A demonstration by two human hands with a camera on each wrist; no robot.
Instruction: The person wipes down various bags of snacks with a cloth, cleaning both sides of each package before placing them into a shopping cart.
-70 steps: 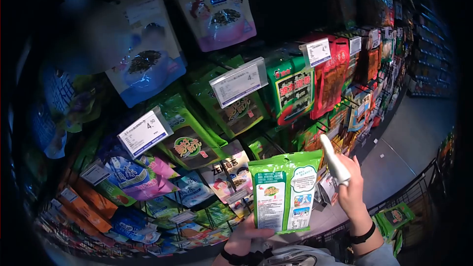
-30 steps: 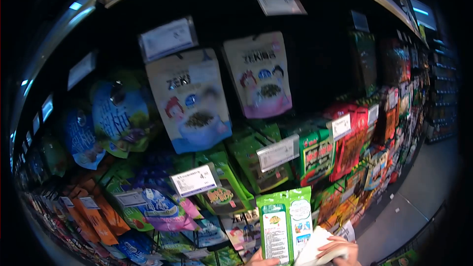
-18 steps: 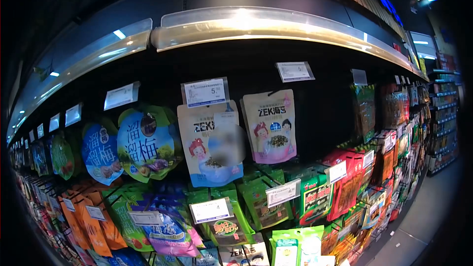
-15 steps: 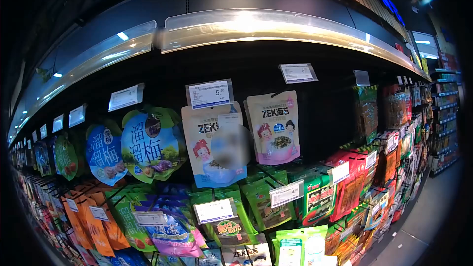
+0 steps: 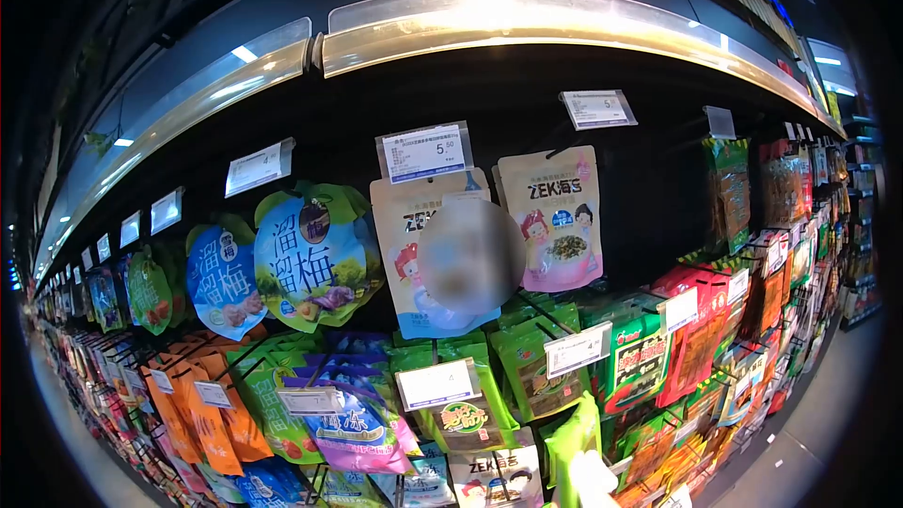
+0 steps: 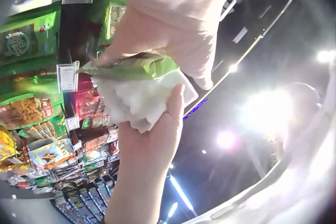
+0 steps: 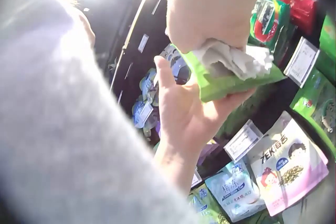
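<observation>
A green snack packet [image 5: 574, 437] shows at the bottom of the head view, turned nearly edge-on, with a crumpled white cloth [image 5: 593, 482] against it. My left hand [image 7: 184, 113] supports the packet from behind, its fingers extended along it and the thumb standing apart. In the left wrist view this left hand [image 6: 168, 29] arches over the packet's edge. My right hand [image 6: 149, 142] holds the bunched cloth [image 6: 134, 100] against the packet's face. Both hands lie below the head view, and the right fingers are largely hidden by the cloth.
In front stands a rack of hanging snack bags, with price tags [image 5: 437, 386] on its hooks. Pale seaweed pouches [image 5: 555, 221] and blue plum bags [image 5: 315, 259] hang above the packet. A lit shelf edge [image 5: 564, 33] runs overhead; a floor aisle [image 5: 800, 442] lies right.
The head view has tilted up, so the hands have left it at the bottom. My right hand has brought the cloth onto the packet, which has turned from face-on to nearly edge-on.
</observation>
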